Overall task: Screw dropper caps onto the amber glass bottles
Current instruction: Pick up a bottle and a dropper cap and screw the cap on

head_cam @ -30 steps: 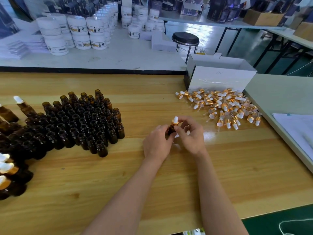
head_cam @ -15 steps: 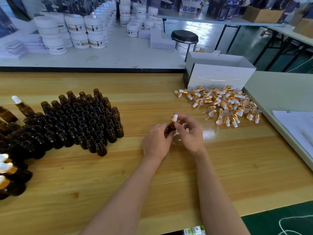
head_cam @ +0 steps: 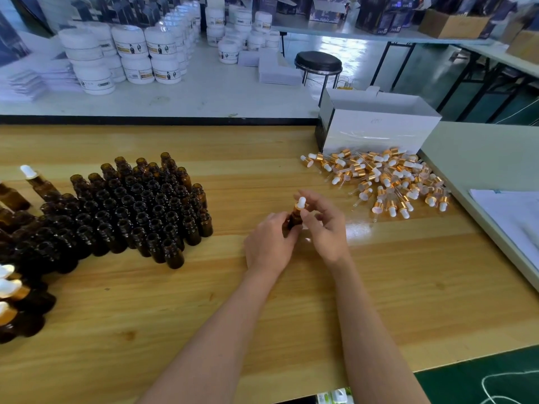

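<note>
Gripping the bottle (head_cam: 295, 218) upright, the left hand (head_cam: 269, 246) steadies it (right hand (head_cam: 326, 228) pinching its cap (head_cam: 300, 203)).

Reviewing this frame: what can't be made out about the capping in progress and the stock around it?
- Head view: how far the dropper cap is threaded onto the amber bottle. The left hand and right hand cover the neck.
- Head view: the number of capped bottles, cut off by the left edge.
- Head view: the contents of the white box, hidden by its front wall.
- Head view: the labels on the white jars, too small to read.
</note>
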